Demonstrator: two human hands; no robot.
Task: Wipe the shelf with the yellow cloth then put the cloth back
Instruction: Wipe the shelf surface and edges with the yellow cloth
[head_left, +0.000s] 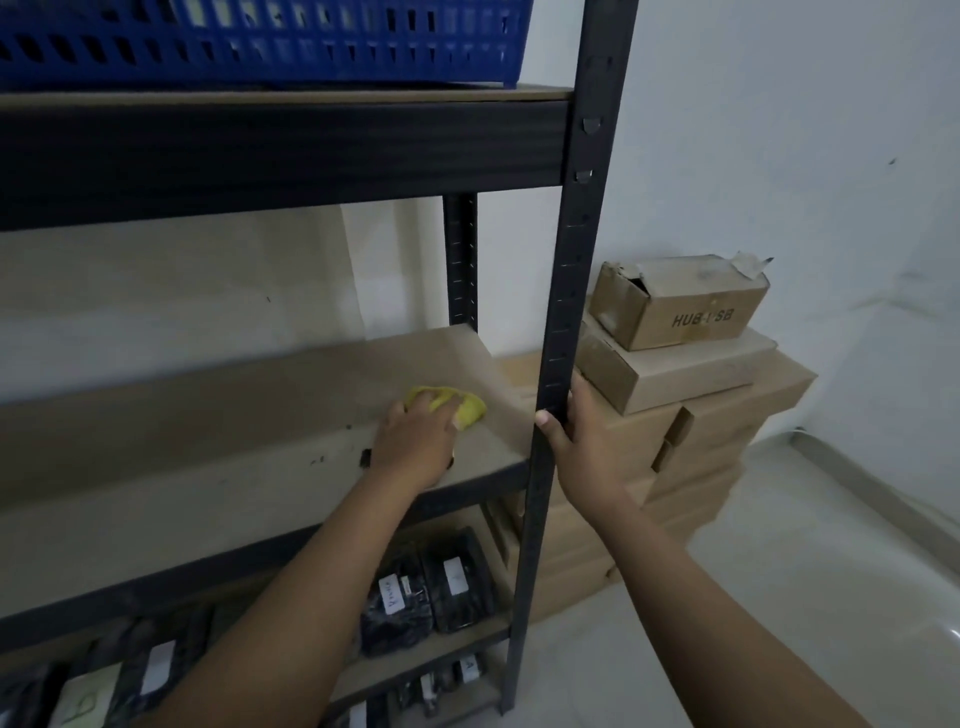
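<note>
The yellow cloth (467, 408) is bunched on the brown middle shelf (208, 441), near its right end. My left hand (415, 447) lies over the cloth, fingers curled on it, holding it against the board. My right hand (584, 441) grips the black front upright (569, 260) of the rack, thumb on its front face and fingers wrapped behind. Part of the cloth is hidden under my left hand.
A blue slotted basket (260, 47) stands on the shelf above. Black wrapped packets with white labels (426, 587) fill the lower shelves. Stacked cardboard boxes (675, 374) stand right of the rack against the white wall. Small dark specks mark the middle shelf.
</note>
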